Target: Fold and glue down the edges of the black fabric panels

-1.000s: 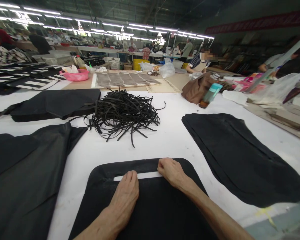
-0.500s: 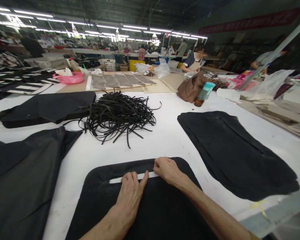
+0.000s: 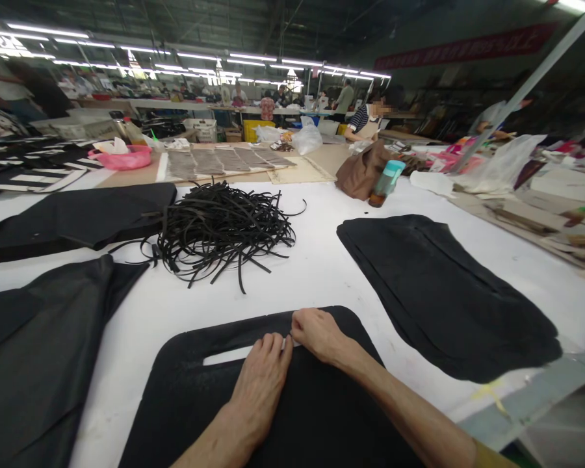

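Observation:
A black fabric panel (image 3: 199, 403) with a long slot cut near its top edge lies in front of me on the white table (image 3: 322, 273). My left hand (image 3: 260, 383) lies flat on the panel, fingers together, fingertips at the slot's right part. My right hand (image 3: 319, 335) is curled at the slot's right end, its fingers pinched on the panel's edge there. The two hands touch at the fingertips. A loose heap of black strips (image 3: 219, 227) sits beyond the panel.
A stack of black panels (image 3: 443, 292) lies to the right, dark fabric (image 3: 34, 364) to the left, another black pile (image 3: 78, 218) at the back left. A teal-capped bottle (image 3: 383, 183), a brown bag (image 3: 358, 172) and a pink basin (image 3: 121, 158) stand farther back. People work at distant tables.
My left hand has slid right along the slot until its fingertips meet my right hand. The right hand stays at the slot's right end. The camera has turned slightly right.

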Demonstrator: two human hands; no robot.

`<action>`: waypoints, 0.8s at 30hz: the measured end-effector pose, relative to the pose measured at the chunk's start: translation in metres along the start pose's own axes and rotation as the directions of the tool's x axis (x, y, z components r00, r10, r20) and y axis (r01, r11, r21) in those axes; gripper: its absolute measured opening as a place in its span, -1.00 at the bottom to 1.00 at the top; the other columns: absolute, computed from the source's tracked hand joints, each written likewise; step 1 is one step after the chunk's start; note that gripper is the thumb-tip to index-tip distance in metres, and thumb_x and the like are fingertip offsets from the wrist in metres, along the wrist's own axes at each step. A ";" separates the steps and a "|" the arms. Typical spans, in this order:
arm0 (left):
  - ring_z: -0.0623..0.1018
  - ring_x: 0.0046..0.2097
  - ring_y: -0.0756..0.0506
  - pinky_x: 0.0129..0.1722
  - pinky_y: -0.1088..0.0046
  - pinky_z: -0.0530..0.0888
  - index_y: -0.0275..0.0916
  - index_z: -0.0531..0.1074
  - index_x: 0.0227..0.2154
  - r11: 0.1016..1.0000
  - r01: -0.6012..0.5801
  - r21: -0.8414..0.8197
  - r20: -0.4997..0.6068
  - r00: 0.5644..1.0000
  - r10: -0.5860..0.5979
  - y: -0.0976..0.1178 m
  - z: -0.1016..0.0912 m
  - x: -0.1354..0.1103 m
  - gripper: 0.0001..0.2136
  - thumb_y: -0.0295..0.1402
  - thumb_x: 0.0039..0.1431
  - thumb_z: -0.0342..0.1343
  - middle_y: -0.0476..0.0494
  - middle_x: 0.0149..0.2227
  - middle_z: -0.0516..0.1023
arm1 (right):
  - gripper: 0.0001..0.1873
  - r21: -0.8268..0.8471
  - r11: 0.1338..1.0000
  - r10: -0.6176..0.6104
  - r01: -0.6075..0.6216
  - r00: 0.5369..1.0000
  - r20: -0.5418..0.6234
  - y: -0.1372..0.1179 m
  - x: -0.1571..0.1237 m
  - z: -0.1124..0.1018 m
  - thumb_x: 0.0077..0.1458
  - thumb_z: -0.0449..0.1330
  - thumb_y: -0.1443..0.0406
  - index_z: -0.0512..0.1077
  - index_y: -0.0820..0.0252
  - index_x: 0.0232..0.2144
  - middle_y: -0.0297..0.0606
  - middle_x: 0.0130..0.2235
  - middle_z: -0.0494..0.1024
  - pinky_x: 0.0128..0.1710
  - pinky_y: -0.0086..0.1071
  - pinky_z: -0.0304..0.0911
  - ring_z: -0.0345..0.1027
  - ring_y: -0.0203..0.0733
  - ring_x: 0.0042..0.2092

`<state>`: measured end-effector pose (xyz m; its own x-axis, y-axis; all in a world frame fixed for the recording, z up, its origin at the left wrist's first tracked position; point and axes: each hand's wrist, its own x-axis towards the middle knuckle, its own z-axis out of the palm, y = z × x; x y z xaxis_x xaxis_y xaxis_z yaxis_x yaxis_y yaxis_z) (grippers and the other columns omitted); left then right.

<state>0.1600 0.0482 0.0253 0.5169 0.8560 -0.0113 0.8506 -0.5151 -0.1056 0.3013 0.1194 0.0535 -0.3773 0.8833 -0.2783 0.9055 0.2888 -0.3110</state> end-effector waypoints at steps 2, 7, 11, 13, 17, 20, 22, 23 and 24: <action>0.37 -0.15 -0.21 -0.19 0.22 0.37 -0.31 0.20 0.06 0.998 0.043 -0.045 0.015 0.999 -0.043 0.000 0.000 0.000 -0.52 -0.65 0.03 -0.10 -0.26 -0.17 0.38 | -0.83 0.036 0.998 -0.048 0.048 0.999 0.010 0.005 -0.001 -0.001 -0.01 0.04 0.36 0.45 0.19 -0.45 -0.28 -0.43 0.52 -0.39 -0.44 0.06 0.34 -0.25 -0.35; 0.35 -0.06 -0.23 -0.13 0.19 0.36 -0.21 0.18 0.09 0.989 0.095 -0.116 0.092 0.992 -0.085 -0.002 -0.002 0.001 -0.49 -0.66 0.05 -0.16 -0.28 -0.06 0.35 | -0.86 0.125 0.978 -0.167 0.165 0.986 0.000 0.023 -0.008 -0.001 0.00 0.12 0.38 0.37 0.13 -0.32 -0.42 -0.41 0.43 -0.38 -0.52 0.05 0.26 -0.34 -0.35; 0.36 -0.05 -0.23 -0.11 0.20 0.36 -0.18 0.17 0.10 0.985 0.105 -0.135 0.125 0.988 -0.088 -0.003 -0.006 0.002 -0.44 -0.69 0.02 -0.20 -0.26 -0.04 0.35 | -0.84 0.129 0.963 -0.224 0.235 0.970 -0.095 0.042 -0.015 0.003 0.03 0.12 0.39 0.30 0.13 -0.27 -0.40 -0.37 0.39 -0.35 -0.49 0.07 0.25 -0.31 -0.32; 0.35 -0.04 -0.23 -0.10 0.20 0.36 -0.18 0.16 0.11 0.985 0.106 -0.138 0.127 0.988 -0.089 -0.003 -0.007 0.002 -0.42 -0.71 0.01 -0.21 -0.26 -0.03 0.35 | -0.91 0.060 0.959 -0.269 0.278 0.955 -0.128 0.050 -0.019 0.005 0.07 0.10 0.38 0.30 0.13 -0.31 -0.37 -0.33 0.39 -0.30 -0.45 0.08 0.26 -0.28 -0.28; 0.35 -0.04 -0.23 -0.09 0.20 0.35 -0.17 0.16 0.10 0.985 0.115 -0.127 0.115 0.988 -0.101 -0.003 -0.004 0.001 -0.42 -0.71 0.00 -0.21 -0.26 -0.03 0.35 | -0.94 -0.139 0.942 -0.327 0.306 0.931 -0.164 0.056 -0.025 0.008 0.14 0.05 0.35 0.31 0.15 -0.36 -0.32 -0.28 0.38 -0.27 -0.40 0.09 0.25 -0.24 -0.26; 0.37 -0.07 -0.21 -0.11 0.21 0.35 -0.15 0.18 0.09 0.986 0.123 -0.112 0.095 0.989 -0.112 -0.003 -0.001 0.002 -0.44 -0.70 0.03 -0.21 -0.24 -0.05 0.37 | -0.89 -0.278 0.916 -0.344 0.288 0.922 -0.177 0.055 -0.028 0.011 0.17 0.02 0.35 0.32 0.16 -0.39 -0.29 -0.30 0.38 -0.30 -0.37 0.07 0.23 -0.22 -0.29; 0.37 -0.06 -0.22 -0.09 0.18 0.35 -0.17 0.20 0.08 0.988 0.123 -0.094 0.072 0.991 -0.116 -0.002 0.002 0.003 -0.47 -0.69 0.04 -0.21 -0.24 -0.04 0.38 | -0.86 -0.342 0.900 -0.347 0.271 0.919 -0.185 0.055 -0.028 0.013 0.18 0.00 0.35 0.32 0.17 -0.41 -0.28 -0.32 0.38 -0.33 -0.35 0.06 0.23 -0.21 -0.31; 0.37 -0.05 -0.23 -0.06 0.16 0.33 -0.20 0.20 0.08 0.990 0.116 -0.083 0.056 0.992 -0.112 -0.001 0.004 0.003 -0.48 -0.68 0.05 -0.20 -0.25 -0.03 0.37 | -0.85 -0.361 0.894 -0.348 0.265 0.918 -0.190 0.056 -0.028 0.015 0.18 -0.01 0.36 0.32 0.17 -0.41 -0.28 -0.33 0.38 -0.33 -0.35 0.05 0.22 -0.21 -0.32; 0.35 -0.02 -0.23 -0.03 0.14 0.31 -0.23 0.21 0.08 0.992 0.103 -0.074 0.034 0.994 -0.100 0.000 0.006 0.003 -0.49 -0.68 0.05 -0.20 -0.26 0.00 0.35 | -0.84 -0.372 0.891 -0.348 0.260 0.918 -0.191 0.056 -0.028 0.016 0.19 -0.01 0.36 0.32 0.17 -0.41 -0.28 -0.33 0.38 -0.33 -0.34 0.05 0.23 -0.20 -0.32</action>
<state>0.1610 0.0514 0.0189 0.4253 0.9044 -0.0349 0.9040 -0.4264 -0.0326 0.3600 0.1049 0.0294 -0.6240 0.7810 0.0267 0.7810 0.6244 -0.0111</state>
